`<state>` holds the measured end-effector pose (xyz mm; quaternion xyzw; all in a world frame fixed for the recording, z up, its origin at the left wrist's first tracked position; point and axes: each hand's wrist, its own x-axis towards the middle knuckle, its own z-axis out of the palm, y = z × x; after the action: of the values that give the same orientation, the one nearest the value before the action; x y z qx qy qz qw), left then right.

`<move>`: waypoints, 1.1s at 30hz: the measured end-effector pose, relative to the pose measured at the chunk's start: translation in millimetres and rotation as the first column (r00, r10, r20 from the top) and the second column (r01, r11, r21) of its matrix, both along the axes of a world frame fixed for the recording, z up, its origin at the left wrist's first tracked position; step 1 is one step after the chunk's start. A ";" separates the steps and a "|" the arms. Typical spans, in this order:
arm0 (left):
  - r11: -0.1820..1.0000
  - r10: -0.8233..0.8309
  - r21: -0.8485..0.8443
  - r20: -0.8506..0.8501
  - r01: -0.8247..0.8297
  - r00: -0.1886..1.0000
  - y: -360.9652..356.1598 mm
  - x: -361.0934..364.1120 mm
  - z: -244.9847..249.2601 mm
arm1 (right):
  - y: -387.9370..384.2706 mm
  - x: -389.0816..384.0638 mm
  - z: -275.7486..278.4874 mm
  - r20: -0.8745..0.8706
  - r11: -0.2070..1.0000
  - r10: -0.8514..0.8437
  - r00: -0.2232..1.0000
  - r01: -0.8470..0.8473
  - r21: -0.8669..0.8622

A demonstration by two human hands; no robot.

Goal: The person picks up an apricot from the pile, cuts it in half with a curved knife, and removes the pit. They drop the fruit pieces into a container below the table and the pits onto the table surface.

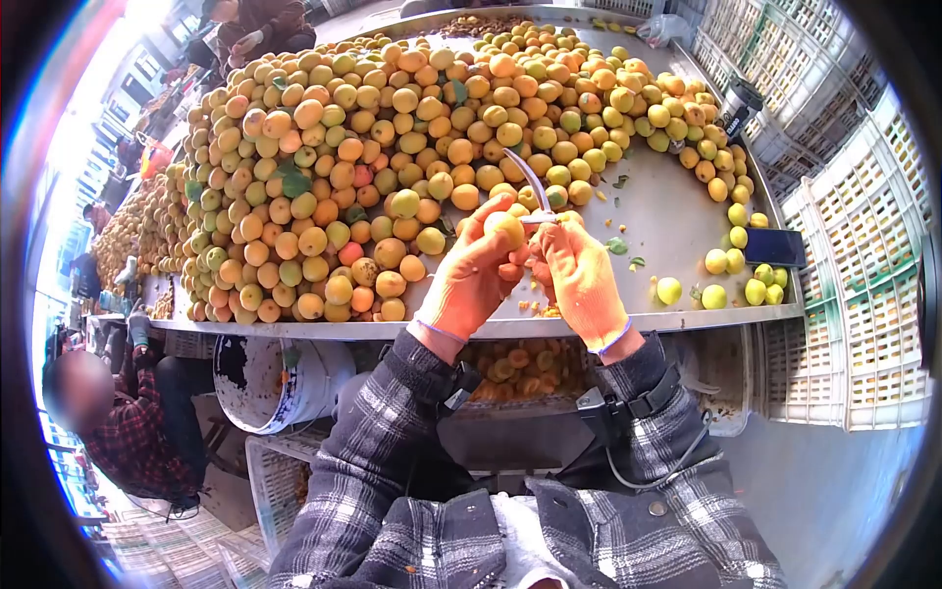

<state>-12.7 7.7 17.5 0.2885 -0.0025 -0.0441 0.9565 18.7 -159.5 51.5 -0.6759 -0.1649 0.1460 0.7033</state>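
My left hand [469, 280], in an orange glove, is closed around a yellow-orange apricot [504, 230] just above the near edge of the metal table. Right beside it, my right hand [586, 283], also gloved in orange, grips a small curved knife [531, 178]. The knife's hooked blade points up and away from me, and its base is close to the apricot. Most of the handle is hidden in my fingers. Beyond both hands lies a large heap of apricots [363, 177], with a few green leaves among them.
On the table's [677, 206] right side lie a dark phone [775, 247] and loose apricots [713, 295]. A dark cup [741, 106] stands at the right edge by stacked crates [849, 304]. Below are a crate of cut apricots [525, 371] and a white bucket [319, 378]. A person [147, 422] sits left.
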 end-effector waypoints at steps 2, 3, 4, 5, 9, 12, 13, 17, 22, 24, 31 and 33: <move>0.995 -0.036 -0.095 0.047 0.040 0.998 -2.1 -0.5 4.9 | 3.8 1.7 -6.5 0.096 1.000 -0.027 0.995 0.028 -0.011; 0.995 -0.035 -0.094 0.053 0.040 0.998 -2.6 0.0 4.6 | 5.2 2.7 -8.3 0.187 0.998 -0.055 0.981 0.060 -0.018; 0.999 -0.004 -0.047 0.073 0.007 0.997 -2.8 1.1 3.5 | 3.7 2.1 -5.5 0.221 0.995 -0.054 0.974 0.070 -0.068; 1.000 0.027 -0.001 0.092 -0.027 0.995 -3.3 1.3 3.0 | 3.3 2.0 -5.8 0.225 0.995 -0.054 0.973 0.070 -0.067; 0.989 -0.023 0.148 0.106 0.007 0.994 1.3 3.8 -6.1 | 2.7 0.3 -3.2 0.228 0.990 -0.051 0.972 0.080 -0.119; 0.979 0.010 0.198 0.133 -0.037 0.991 -3.3 2.3 -7.1 | 4.7 -1.1 -1.1 0.307 0.980 -0.070 0.949 0.122 -0.154; 0.979 0.019 0.199 0.146 -0.048 0.989 -5.0 2.2 -5.5 | 4.9 -1.2 -1.2 0.365 0.965 -0.080 0.927 0.164 -0.203; 0.977 0.026 0.208 0.144 -0.056 0.989 -9.5 -2.5 3.4 | 5.9 -3.7 0.1 0.464 0.936 -0.105 0.879 0.246 -0.253; 0.975 0.045 0.210 0.139 -0.074 0.989 -10.2 -2.3 -2.3 | 8.8 -5.8 -3.5 0.431 0.943 -0.100 0.897 0.224 -0.247; 0.975 0.050 0.209 0.139 -0.079 0.989 -9.4 -1.5 -5.9 | 9.6 -5.8 -3.9 0.398 0.951 -0.087 0.913 0.195 -0.241; 0.977 0.060 0.189 0.185 -0.096 0.981 -17.0 -4.1 2.2 | 12.9 -8.5 -10.5 0.101 0.997 -0.052 0.994 0.057 -0.049; 0.987 0.024 0.151 0.212 -0.057 0.977 -17.1 -1.8 5.9 | 12.8 -7.1 -7.0 0.006 0.998 -0.024 1.000 0.024 0.056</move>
<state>-14.5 -9.4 23.4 0.3655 -0.0937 0.0061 0.9260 11.6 -146.7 44.5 -0.6584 -0.1631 0.1307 0.7231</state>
